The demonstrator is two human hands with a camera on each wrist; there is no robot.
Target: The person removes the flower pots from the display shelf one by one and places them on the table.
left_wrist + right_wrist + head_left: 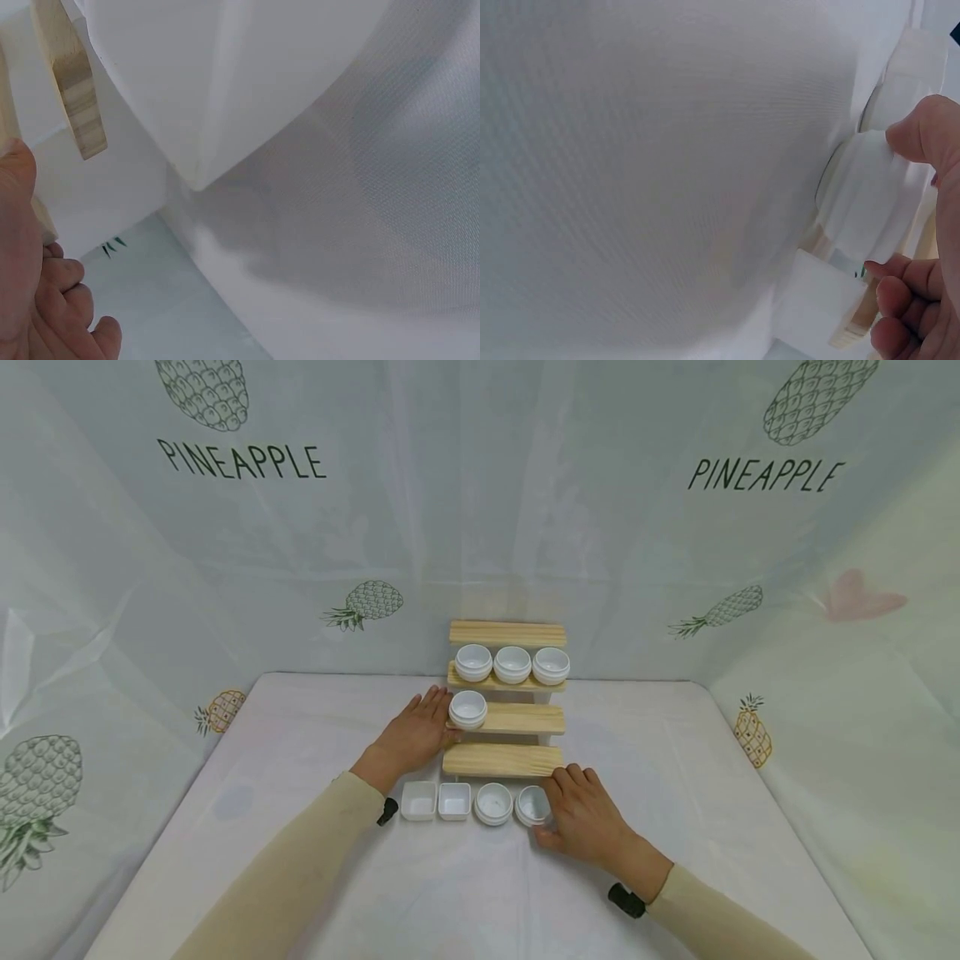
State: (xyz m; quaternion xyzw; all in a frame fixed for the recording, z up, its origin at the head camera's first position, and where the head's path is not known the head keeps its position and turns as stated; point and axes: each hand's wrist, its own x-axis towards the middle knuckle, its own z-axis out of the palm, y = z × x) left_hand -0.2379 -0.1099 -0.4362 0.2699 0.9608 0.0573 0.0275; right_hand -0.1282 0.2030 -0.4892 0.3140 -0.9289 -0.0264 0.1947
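Observation:
A tiered stand with wooden shelves and white supports stands at the table's back. My left hand grips the left end of a middle shelf, its thumb in front and fingers behind. A round white bowl sits on that shelf, right beside the hand. In the left wrist view, the thumb and fingers lie either side of a board end. My right hand pinches the rightmost round white bowl of the front row. In the right wrist view, thumb and fingertips span this bowl.
Left of the held bowl, the front row has another round bowl and two square white dishes. Three round bowls line a higher shelf. The top shelf stands close to the pineapple-print curtain. White cloth covers the table.

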